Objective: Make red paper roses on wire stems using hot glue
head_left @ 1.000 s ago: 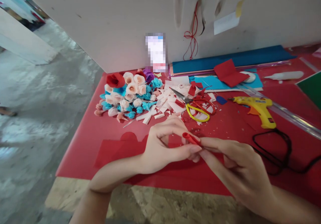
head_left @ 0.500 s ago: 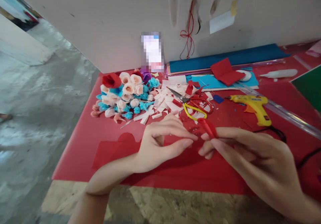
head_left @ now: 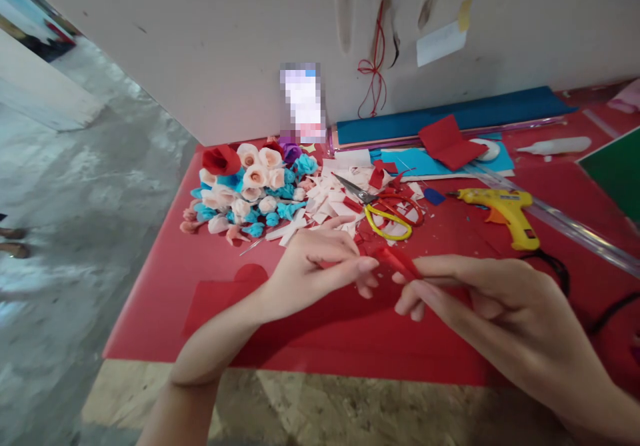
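A curled piece of red crepe paper [head_left: 399, 261] is pinched between the thumb and fingers of my right hand [head_left: 505, 306], above the red tabletop. My left hand [head_left: 320, 266] is just left of it, its thumb tip close to the paper's free end, its fingers bent and apart, with nothing visible in them. Flat red paper pieces [head_left: 220, 303] lie under and beside my left forearm. Beyond the hands are scissors [head_left: 373, 203] with one yellow and one red handle, resting on white and red paper scraps [head_left: 325, 199].
Paper flowers [head_left: 250, 193] in white, blue, red and pink are heaped at the back left. A yellow glue gun [head_left: 505, 213] lies at the right, its cord near my right hand. Blue paper [head_left: 450, 116], folded red paper [head_left: 450, 143] and a white bottle [head_left: 555, 146] are along the back.
The red paper has tipped over to the left in my right hand. My left hand has drawn slightly left, its fingers now more spread.
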{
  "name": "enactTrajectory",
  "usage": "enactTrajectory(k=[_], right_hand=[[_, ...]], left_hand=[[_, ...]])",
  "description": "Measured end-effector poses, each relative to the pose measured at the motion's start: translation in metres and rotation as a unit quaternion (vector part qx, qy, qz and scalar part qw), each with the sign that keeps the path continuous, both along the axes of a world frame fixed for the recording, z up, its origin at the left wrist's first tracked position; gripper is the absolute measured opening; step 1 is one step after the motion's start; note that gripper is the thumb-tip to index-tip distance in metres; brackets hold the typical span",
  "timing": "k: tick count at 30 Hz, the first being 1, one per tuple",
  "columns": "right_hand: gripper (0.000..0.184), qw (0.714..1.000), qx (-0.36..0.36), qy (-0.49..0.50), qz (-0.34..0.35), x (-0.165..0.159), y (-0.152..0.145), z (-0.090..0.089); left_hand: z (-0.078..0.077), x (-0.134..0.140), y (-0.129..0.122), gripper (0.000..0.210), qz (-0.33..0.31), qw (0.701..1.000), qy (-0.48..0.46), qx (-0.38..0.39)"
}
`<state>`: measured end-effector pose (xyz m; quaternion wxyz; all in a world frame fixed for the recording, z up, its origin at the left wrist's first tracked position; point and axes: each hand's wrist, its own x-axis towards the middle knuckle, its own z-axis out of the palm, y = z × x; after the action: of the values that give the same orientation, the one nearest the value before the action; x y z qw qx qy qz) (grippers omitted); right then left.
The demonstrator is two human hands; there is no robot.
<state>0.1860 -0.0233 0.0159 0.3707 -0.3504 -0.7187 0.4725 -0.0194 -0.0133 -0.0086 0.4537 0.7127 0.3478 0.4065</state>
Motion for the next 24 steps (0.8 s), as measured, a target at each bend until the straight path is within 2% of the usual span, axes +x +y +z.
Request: enactTrajectory(k=[2, 3, 6, 15, 24], right_hand=[[0.019, 1.000, -0.001, -0.024, 0.011, 0.0026, -0.0001, 0.0006], [0.018, 0.999, -0.004, -0.038, 0.016, 0.0037, -0.0003, 0.0007], [0.014, 0.996, -0.013, -0.079, 0.036, 0.0059, -0.0008, -0.0004], [0.017, 0.990, -0.039, -0.128, 0.047, 0.0072, 0.0000, -0.0031], [0.017, 0.987, -0.058, -0.130, 0.069, 0.0084, 0.0030, -0.0039]], left_hand=[[0.0033, -0.0021, 0.0003, 0.024, -0.044, 0.999, 0.020, -0.011], [0.0049, -0.0025, -0.0005, 0.023, -0.046, 0.999, 0.026, -0.013], [0.0075, -0.0012, -0.0050, 0.033, -0.033, 0.998, 0.054, 0.024], [0.0045, 0.0034, -0.0088, 0.018, -0.004, 0.998, 0.028, 0.059], [0.0054, 0.0039, -0.0067, 0.012, 0.002, 0.996, 0.016, 0.088]])
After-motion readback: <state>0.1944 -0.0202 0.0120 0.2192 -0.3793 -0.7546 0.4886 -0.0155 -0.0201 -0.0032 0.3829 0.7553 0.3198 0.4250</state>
